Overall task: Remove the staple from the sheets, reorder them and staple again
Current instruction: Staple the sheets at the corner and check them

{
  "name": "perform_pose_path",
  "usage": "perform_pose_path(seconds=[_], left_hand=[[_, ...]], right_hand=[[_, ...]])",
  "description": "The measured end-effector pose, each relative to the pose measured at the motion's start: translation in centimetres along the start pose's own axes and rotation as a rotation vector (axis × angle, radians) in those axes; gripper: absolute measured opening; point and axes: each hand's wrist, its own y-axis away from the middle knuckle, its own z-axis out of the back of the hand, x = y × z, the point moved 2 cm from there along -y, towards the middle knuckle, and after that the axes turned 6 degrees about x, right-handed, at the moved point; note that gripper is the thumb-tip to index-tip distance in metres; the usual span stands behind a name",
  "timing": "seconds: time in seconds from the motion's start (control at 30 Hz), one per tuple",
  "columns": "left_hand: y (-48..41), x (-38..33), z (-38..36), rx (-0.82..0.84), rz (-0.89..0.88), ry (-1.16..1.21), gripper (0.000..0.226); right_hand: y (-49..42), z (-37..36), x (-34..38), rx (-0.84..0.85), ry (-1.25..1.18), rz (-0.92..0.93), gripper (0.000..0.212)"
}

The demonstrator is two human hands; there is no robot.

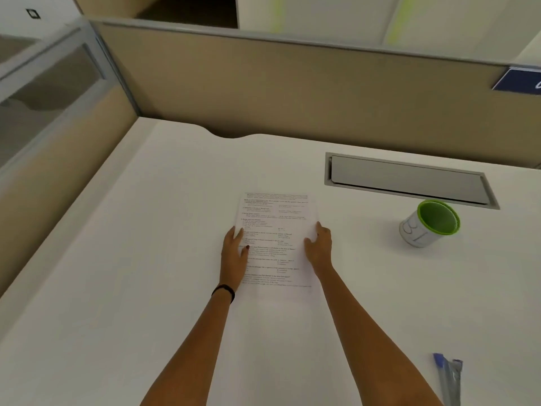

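A stack of white printed sheets (275, 230) lies on the white desk (131, 259) in the middle of the view. My left hand (234, 253) grips the stack's left edge, thumb on top of the paper. My right hand (319, 247) holds the right edge, fingers along the side and thumb on the page. The far part of the stack looks slightly lifted. No staple can be made out. A blue and grey stapler (449, 376) lies near the desk's front right, apart from both hands.
A white cup with a green rim and inside (430, 224) stands to the right of the sheets. Behind it a grey cable flap (407, 180) is set into the desk. Beige partition walls (292, 89) close the back and left.
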Motion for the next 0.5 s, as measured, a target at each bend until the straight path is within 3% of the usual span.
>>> perform_pose_path(seconds=[0.5], left_hand=[[-2.7,1.1,-1.0,0.004,-0.023,-0.102,0.05]], right_hand=[[-1.3,-0.4,-0.5,0.004,0.141,0.083,0.051]])
